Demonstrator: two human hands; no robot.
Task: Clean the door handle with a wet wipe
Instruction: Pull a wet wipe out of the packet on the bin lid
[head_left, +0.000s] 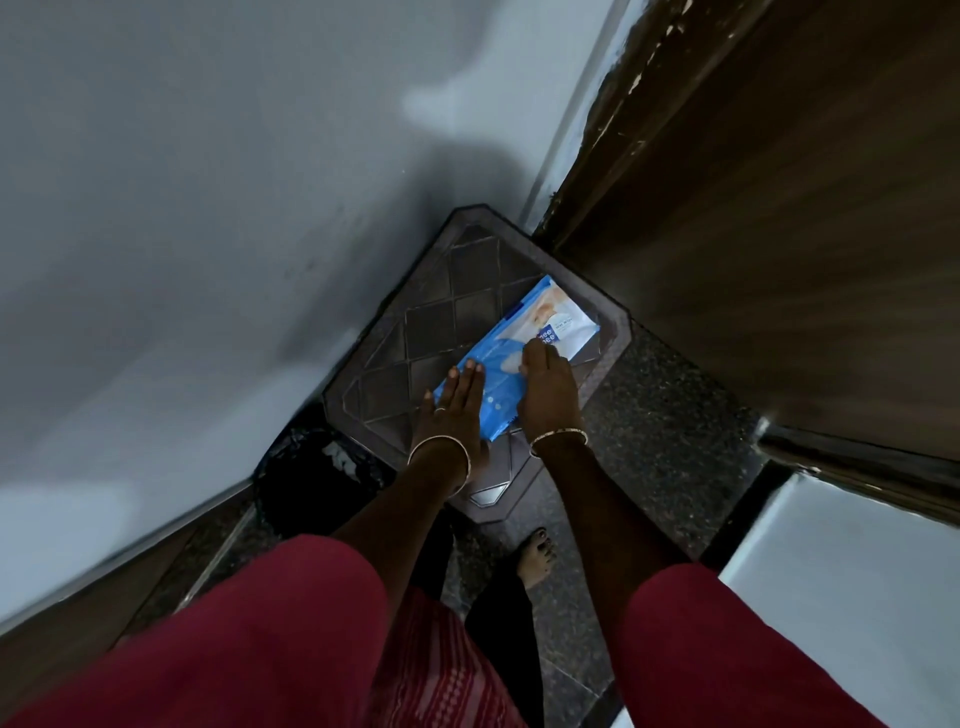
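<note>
A blue and white pack of wet wipes (506, 364) lies flat on a dark brown plastic stool (452, 291) with a diamond pattern. My left hand (454, 402) presses on the pack's near left end with straight fingers. My right hand (548, 387) is on the middle of the pack, its fingertips bent down at the pack's top face near the label; what they touch is hidden. A dark wooden door (779, 234) stands to the right. No door handle is in view.
A grey wall (208, 208) runs along the left. A black bin with a dark liner (317, 478) stands between the wall and the stool. The floor (665, 415) is dark speckled stone. My bare foot (537, 556) is just below the stool.
</note>
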